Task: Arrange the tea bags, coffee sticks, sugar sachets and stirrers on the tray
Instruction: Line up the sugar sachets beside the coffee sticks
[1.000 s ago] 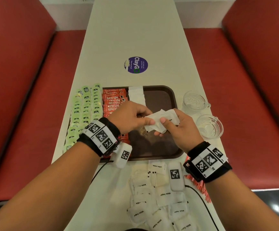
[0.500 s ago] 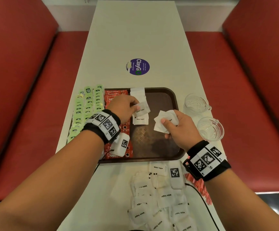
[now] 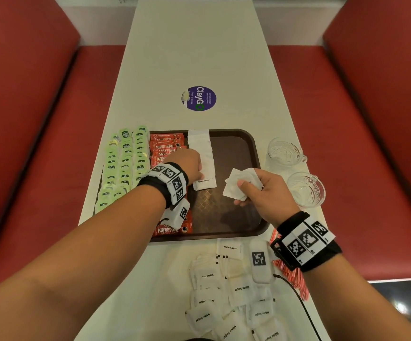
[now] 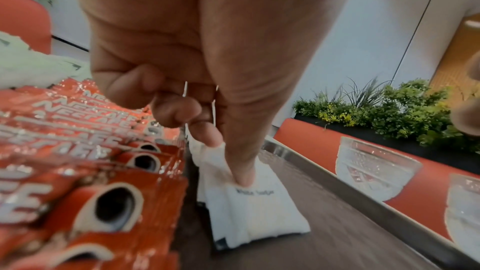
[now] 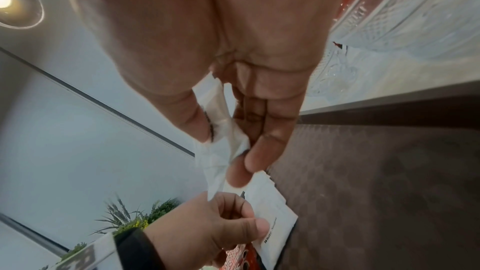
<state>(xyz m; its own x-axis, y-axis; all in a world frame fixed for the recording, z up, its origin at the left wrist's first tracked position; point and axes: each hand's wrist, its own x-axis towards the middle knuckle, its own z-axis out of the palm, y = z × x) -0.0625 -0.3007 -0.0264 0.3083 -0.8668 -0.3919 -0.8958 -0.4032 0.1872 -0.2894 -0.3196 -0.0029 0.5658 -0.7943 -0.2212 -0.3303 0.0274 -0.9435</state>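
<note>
Nearest the person, a loose heap of white paper sugar sachets (image 3: pixel 234 299) lies on the white table (image 3: pixel 192 50), with red-striped stirrers (image 3: pixel 289 274) along its right edge. Beyond it sits the dark brown plastic tray (image 3: pixel 253 148). Half a second ago the left hand (image 3: pixel 187 164) held a sachet tilted above the tray; now that newest sachet (image 3: pixel 204 184) lies flat at the near end of the white sachet column (image 3: pixel 200 146), its long axis running near to far like the column, the thumb pressing its top and the other fingers curled. The right hand (image 3: pixel 261 190) has barely shifted and clasps a small fan of sachets (image 3: pixel 236 185) over the tray's middle. Red coffee sticks (image 3: pixel 166 148) lie crosswise left of the column; green tea bags (image 3: pixel 125 166) sit leftmost. Two clear glass cups (image 3: pixel 295 173) stand right of the tray.
</note>
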